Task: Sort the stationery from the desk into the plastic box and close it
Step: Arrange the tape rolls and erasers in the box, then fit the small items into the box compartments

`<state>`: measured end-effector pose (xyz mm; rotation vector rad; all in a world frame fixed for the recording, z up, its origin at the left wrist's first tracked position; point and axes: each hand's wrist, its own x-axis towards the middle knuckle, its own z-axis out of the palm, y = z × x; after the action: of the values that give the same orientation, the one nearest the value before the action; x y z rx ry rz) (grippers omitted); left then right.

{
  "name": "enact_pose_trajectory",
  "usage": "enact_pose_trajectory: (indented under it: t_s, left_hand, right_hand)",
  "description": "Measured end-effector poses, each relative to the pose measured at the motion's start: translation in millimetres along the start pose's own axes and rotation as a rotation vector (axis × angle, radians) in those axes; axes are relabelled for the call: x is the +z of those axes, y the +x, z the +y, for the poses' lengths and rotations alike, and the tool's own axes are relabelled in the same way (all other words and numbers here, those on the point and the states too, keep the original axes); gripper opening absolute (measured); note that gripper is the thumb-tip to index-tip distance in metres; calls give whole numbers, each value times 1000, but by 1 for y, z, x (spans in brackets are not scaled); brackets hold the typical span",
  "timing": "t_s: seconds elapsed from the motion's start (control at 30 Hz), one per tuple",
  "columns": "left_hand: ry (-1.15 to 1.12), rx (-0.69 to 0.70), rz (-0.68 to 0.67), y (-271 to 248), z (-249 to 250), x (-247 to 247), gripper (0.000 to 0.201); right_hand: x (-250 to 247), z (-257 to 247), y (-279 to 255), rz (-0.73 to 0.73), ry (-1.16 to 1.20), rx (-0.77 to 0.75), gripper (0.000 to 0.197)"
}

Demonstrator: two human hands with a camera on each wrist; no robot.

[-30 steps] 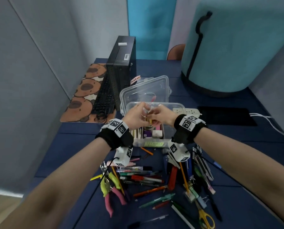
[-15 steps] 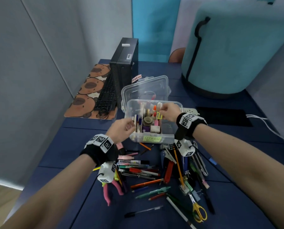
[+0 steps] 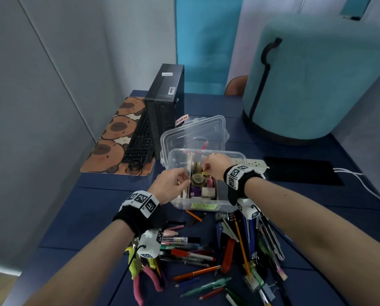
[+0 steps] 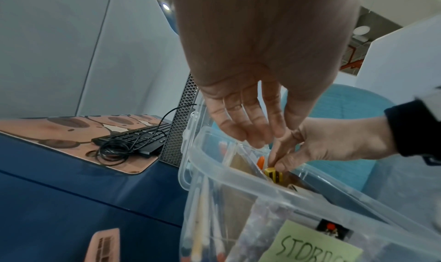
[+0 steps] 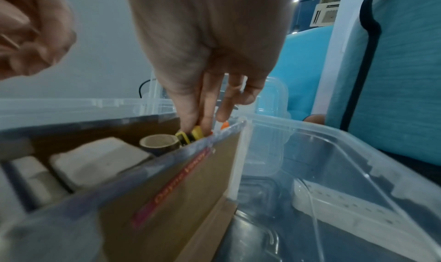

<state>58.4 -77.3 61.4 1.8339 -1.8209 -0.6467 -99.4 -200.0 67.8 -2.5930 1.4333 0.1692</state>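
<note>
Your right hand [image 3: 215, 165] pinching a yellow clip [image 5: 189, 135] inside the plastic box [image 3: 206, 205], your left hand [image 3: 171, 186] fingers loosely spread at the box's near-left rim

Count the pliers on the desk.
2. The yellow-handled pliers lie below the left wrist at the pile's left edge. The pink-handled pliers lie beside them, nearer the camera. The arm or pen pile may hide more.

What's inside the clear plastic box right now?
In the plastic box: a brown tape roll, white erasers, a purple item, upright pens along the left wall, and a small yellow item pinched by the right hand. Hands cover the back.
</note>
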Motion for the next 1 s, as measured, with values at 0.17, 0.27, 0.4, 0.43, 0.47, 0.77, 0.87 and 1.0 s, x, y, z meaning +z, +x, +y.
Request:
enact_pose_trajectory:
  t_s: [0.17,0.27,0.4,0.43,0.47,0.77,0.87,1.0]
  left_hand:
    - [-8,-5,-22,5,-3,3,8]
    - [10,7,-56,7,-5,4,8]
    - [9,15,-70,12,-6,4,5]
    - [0,14,-73,13,-7,5,5]
    - [-5,10,-77,13,-7,4,5]
    - [37,30,-69,5,0,5,7]
    - [71,91,-58,-3,13,14,9]
    - [98,247,-67,-25,40,39,12]
  right_hand:
    - [9,9,11,11,-25,-22,8]
    - [11,13,12,11,-37,-14,6]
    - [15,14,14,29,-113,-94,20]
    - [16,12,15,31,-138,-101,25]
    - [17,11,16,32,-160,-103,28]
    - [4,8,-8,58,-58,-83,22]
    - [1,10,-38,167,134,-68,20]
    - [11,16,-105,301,389,-120,14]
